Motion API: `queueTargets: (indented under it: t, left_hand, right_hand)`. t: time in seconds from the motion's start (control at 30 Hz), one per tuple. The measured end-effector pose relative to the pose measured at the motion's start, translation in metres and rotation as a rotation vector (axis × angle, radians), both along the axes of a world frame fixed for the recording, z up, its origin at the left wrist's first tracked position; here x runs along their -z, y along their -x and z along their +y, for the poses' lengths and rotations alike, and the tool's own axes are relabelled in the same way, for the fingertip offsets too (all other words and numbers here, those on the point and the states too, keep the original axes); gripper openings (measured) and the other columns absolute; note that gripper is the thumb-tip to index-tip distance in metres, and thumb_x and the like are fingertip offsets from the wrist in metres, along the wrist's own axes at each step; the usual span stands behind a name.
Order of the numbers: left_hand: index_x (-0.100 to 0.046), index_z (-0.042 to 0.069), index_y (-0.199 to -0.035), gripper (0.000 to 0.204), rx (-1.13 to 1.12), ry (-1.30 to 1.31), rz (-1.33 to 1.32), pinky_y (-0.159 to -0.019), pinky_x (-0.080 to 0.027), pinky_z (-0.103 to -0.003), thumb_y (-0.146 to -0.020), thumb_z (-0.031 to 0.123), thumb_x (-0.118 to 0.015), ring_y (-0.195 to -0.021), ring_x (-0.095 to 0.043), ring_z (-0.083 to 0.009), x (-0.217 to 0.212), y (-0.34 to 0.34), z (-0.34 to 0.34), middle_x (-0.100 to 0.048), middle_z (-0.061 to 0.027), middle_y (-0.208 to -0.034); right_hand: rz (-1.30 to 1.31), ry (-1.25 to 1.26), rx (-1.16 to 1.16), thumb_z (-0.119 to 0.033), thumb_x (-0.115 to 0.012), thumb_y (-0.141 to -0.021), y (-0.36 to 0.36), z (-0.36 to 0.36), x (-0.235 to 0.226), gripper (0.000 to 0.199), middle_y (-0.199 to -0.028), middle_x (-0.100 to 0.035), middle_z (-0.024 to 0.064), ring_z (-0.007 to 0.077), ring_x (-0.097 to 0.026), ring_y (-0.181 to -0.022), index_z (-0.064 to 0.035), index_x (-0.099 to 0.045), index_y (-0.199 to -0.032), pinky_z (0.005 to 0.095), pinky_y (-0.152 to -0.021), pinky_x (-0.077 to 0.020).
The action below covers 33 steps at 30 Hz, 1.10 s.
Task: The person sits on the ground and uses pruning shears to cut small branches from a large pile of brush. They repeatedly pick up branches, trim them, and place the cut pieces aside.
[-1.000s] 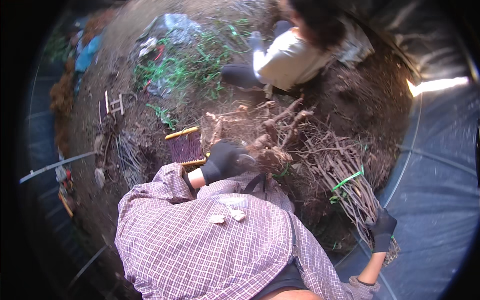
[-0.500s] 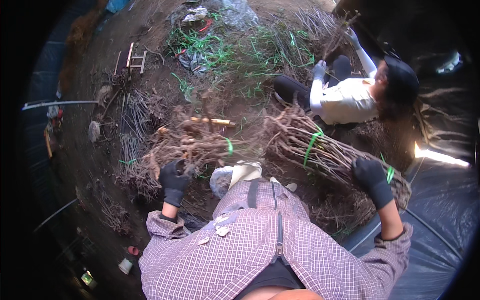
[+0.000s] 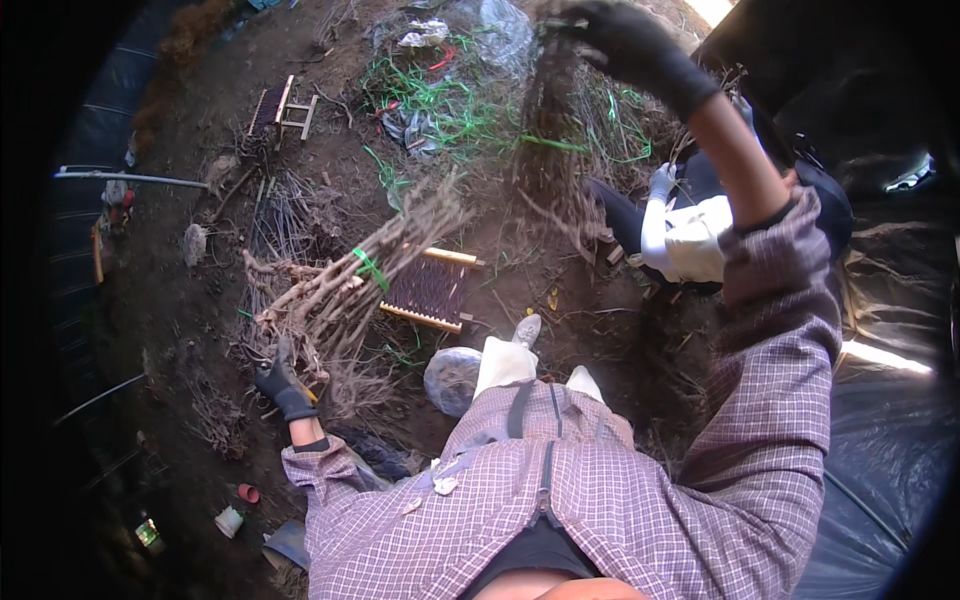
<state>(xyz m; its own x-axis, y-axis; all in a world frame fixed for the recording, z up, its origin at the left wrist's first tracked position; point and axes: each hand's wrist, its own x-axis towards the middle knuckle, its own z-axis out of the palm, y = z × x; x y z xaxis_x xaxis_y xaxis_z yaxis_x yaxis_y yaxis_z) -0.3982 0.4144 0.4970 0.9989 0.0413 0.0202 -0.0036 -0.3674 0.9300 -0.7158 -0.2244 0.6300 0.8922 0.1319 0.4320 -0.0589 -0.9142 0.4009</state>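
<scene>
My left hand [image 3: 285,385], in a black glove, is closed at the root end of a bundle of woody stems [image 3: 345,290]. A green tie circles that bundle, which slants away to the upper right. A small orange-yellow piece shows beside the palm; its kind is unclear. Reaching far forward, my gloved right hand [image 3: 625,45] is at the top of a second tied bundle of rooted stems [image 3: 550,130]. That bundle hangs almost upright, roots toward me, blurred by motion. The fingers seem to curl round its upper end.
A slatted wooden stool [image 3: 425,290] stands ahead of me, another stool [image 3: 280,115] farther left. Loose stems [image 3: 275,225] lie at left. Green ties [image 3: 430,115] are strewn beyond. A co-worker [image 3: 690,235] sits close under my right arm. Black sheeting [image 3: 870,460] lies at right.
My right hand has swung its bundle forward and left, from lying slantwise to nearly upright. My left hand has drawn back slightly left, its bundle now angled up, uncovering the stool.
</scene>
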Motion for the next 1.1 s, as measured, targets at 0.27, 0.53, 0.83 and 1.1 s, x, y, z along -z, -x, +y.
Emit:
queueTargets:
  t: [0.27,0.53,0.83,1.1]
  left_hand:
    - [-0.069,0.003,-0.108,0.029,0.194,0.51,0.418,-0.081,-0.056,-0.035,-0.086,0.023,-0.066,-0.089,-0.068,-0.0223,-0.022,-0.01,-0.087,-0.07,-0.0064,-0.103]
    - [-0.064,0.007,-0.103,0.028,0.321,0.395,0.411,-0.071,-0.053,-0.035,-0.085,0.028,-0.069,-0.073,-0.061,-0.0209,0.086,-0.062,-0.307,-0.063,-0.0058,-0.092]
    - [-0.06,0.01,-0.108,0.027,0.947,-0.283,0.568,-0.063,-0.052,-0.037,-0.087,0.027,-0.064,-0.071,-0.059,-0.0196,0.292,0.012,-0.426,-0.062,-0.0071,-0.091]
    - [-0.065,0.011,-0.114,0.03,1.414,-0.517,1.0,-0.056,-0.05,-0.034,-0.085,0.013,-0.058,-0.062,-0.06,-0.0193,0.353,0.306,-0.299,-0.066,-0.005,-0.082]
  right_hand:
    - [0.254,-0.499,0.363,-0.013,-0.063,-0.079,0.203,0.107,0.093,0.026,-0.103,-0.061,0.0073,0.026,-0.06,-0.095,-0.0151,-0.065,-0.105,0.0403,-0.079,-0.0492]
    - [0.317,-0.974,0.859,-0.02,-0.063,-0.083,0.395,0.283,0.161,0.022,-0.093,-0.064,0.0089,0.0299,-0.061,-0.091,-0.015,-0.066,-0.104,0.0442,-0.078,-0.0491]
    - [0.141,-1.469,1.285,-0.032,-0.057,-0.087,0.469,0.504,0.261,0.029,-0.102,-0.068,0.0115,0.0329,-0.063,-0.095,-0.0173,-0.068,-0.109,0.0437,-0.084,-0.0491]
    - [-0.698,-1.784,1.939,-0.023,-0.061,-0.086,0.577,0.725,0.418,0.021,-0.095,-0.07,0.0121,0.0282,-0.067,-0.089,-0.0116,-0.068,-0.103,0.0394,-0.081,-0.0523]
